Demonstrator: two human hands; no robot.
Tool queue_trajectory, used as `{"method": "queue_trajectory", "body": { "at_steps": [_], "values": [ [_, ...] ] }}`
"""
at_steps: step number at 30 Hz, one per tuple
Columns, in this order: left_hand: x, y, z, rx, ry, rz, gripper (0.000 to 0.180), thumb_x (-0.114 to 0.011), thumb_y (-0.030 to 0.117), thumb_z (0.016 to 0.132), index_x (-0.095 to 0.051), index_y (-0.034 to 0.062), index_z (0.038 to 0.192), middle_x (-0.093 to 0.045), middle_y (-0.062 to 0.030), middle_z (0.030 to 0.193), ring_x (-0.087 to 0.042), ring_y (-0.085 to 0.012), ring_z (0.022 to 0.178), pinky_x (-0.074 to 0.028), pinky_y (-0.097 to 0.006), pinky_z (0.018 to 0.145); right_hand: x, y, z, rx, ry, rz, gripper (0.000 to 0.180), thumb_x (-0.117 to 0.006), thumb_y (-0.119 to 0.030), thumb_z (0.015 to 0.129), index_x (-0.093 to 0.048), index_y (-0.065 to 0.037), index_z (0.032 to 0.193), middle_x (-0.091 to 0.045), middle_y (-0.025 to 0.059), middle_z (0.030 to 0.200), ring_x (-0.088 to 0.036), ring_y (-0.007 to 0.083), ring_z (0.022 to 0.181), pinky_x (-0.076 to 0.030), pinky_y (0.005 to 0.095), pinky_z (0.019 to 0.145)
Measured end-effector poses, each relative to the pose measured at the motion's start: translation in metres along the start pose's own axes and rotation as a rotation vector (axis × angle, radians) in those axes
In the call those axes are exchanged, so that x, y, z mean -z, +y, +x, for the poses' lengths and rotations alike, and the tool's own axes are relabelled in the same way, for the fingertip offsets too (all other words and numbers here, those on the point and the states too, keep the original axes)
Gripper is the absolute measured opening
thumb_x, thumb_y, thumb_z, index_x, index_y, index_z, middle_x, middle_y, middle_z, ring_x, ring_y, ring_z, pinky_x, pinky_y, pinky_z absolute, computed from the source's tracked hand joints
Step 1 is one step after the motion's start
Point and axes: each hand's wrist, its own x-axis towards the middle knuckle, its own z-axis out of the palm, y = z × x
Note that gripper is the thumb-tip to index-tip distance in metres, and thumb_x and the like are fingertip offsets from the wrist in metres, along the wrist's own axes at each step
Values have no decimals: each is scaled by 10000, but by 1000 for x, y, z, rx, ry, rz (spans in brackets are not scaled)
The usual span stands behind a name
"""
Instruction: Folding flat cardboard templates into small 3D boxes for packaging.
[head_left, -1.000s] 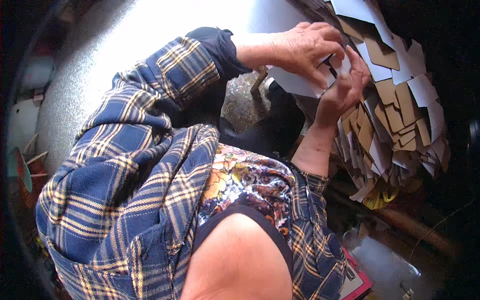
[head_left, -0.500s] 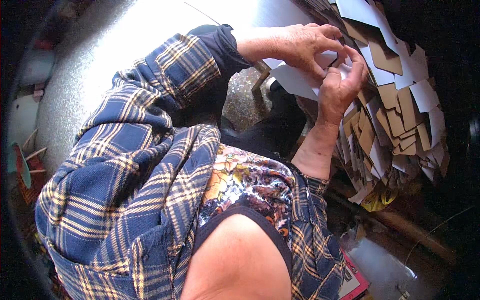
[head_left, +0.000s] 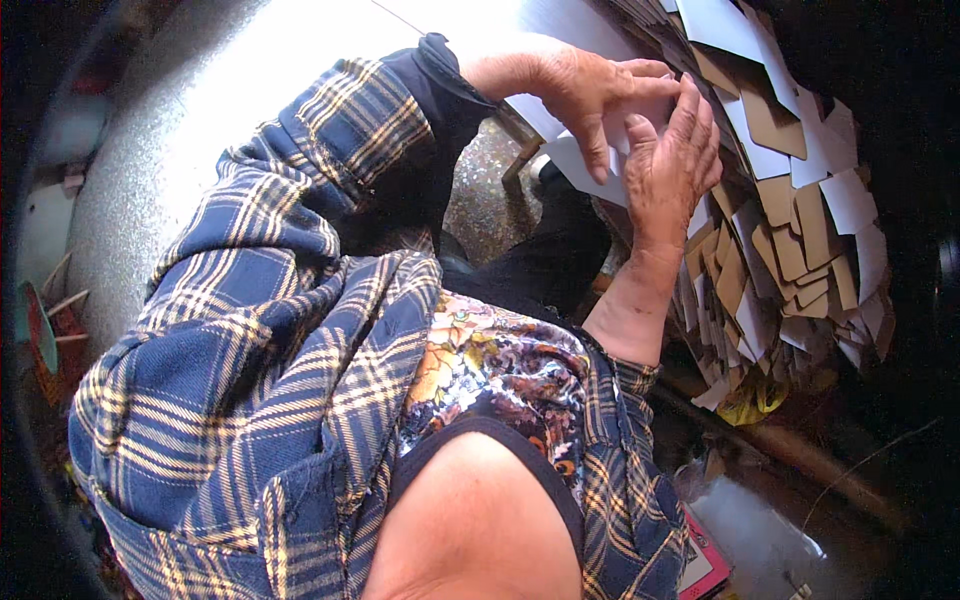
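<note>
White card pieces (head_left: 578,168) lie beneath my two hands. My left hand (head_left: 598,90) reaches in from the left, its fingers stretched toward the right and its thumb pointing down over the white card. From below comes my right hand (head_left: 668,168), palm side down on the card, its fingers extended and its thumb apart. The fingertips of both hands meet near the far edge. The card directly under the palms and fingers is mostly hidden, and I cannot tell how it is folded.
A large heap of brown and white cardboard pieces (head_left: 790,235) rises close on the right. Below it are a yellow bag (head_left: 752,402) and a clear plastic sheet (head_left: 750,520). A pink-edged item (head_left: 705,560) lies near my right side. A basket (head_left: 62,350) stands at far left.
My fingers were bent and pinching at the white card; now both hands have flattened and stretched out over it. The left hand has shifted slightly left.
</note>
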Motion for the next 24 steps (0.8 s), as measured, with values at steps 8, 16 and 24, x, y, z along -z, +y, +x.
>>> {"method": "queue_trajectory", "body": {
  "at_steps": [8, 16, 24],
  "values": [
    [10, 20, 3, 146, -72, 32, 1247, -878, 377, 473, -167, 180, 1478, -207, -320, 1457, -344, -439, 1312, -367, -417, 1061, 10, -2, 5, -422, 79, 1482, 654, -451, -2, 755, -319, 13, 1395, -370, 193, 1396, -427, 323, 1269, -332, 431, 1084],
    [15, 24, 3, 153, -105, 30, 1261, -879, 416, 476, -161, 171, 1482, -200, -346, 1445, -373, -453, 1288, -368, -405, 1058, 5, 13, -6, -291, 16, 1012, 633, -575, 81, 662, -558, -122, 1261, -331, 110, 1415, -383, 264, 1301, -319, 397, 1094],
    [8, 19, -1, 71, -47, 50, 1253, -879, 410, 480, -170, 158, 1481, -196, -328, 1456, -313, -439, 1329, -340, -426, 1081, -6, 10, -3, -252, 105, 656, 589, -627, 65, 670, -575, -140, 1220, -383, 149, 1379, -377, 311, 1302, -337, 407, 1077]
  ]
}}
